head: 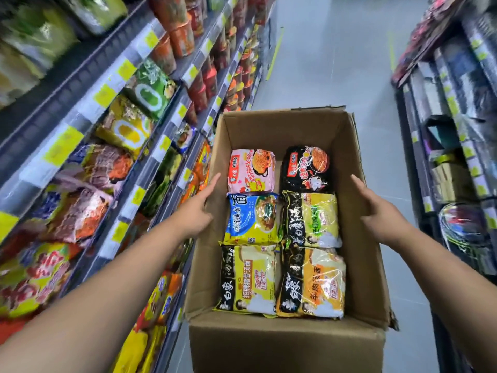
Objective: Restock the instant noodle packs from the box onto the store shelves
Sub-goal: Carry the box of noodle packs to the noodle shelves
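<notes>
An open cardboard box [357,200] stands in the aisle in front of me. Inside lie several noodle multipacks in two columns: a pink pack [251,170], a black pack [306,169], a blue and yellow pack [252,219], a pale green pack [313,219], a yellow pack [250,281] and an orange pack [313,284]. My left hand [197,208] reaches along the outside of the box's left wall with fingers straight. My right hand [376,211] hovers over the right wall, fingers relaxed, holding nothing.
Store shelves [88,103] on the left carry noodle packs and cup noodles, with yellow price tags on the rails. Dark shelves [457,130] with wrapped goods stand on the right. The grey aisle floor [330,55] stretches ahead beyond the box.
</notes>
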